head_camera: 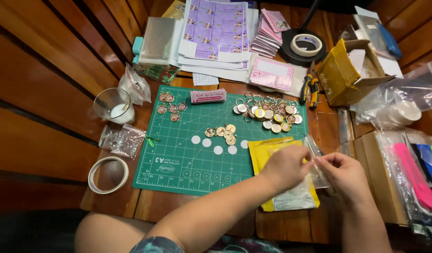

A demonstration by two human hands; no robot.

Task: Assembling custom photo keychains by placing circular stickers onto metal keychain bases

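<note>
I see both hands working at the right edge of the green cutting mat (178, 159), over a yellow packet (265, 152). Left hand (287, 167) and right hand (343, 174) meet on a small clear plastic bag (319, 171), each pinching it w/ fingertips. Bag sits btw the hands, touching both, so neither is nearer. Its long axis looks roughly up-down in view, tilted a bit, upper end pointing away from me toward the keyring pile (267, 112); can't tell which end is the mouth. Loose gold discs (223, 132) and white round stickers (218, 150) lie to the left, well apart from the bag.
</note>
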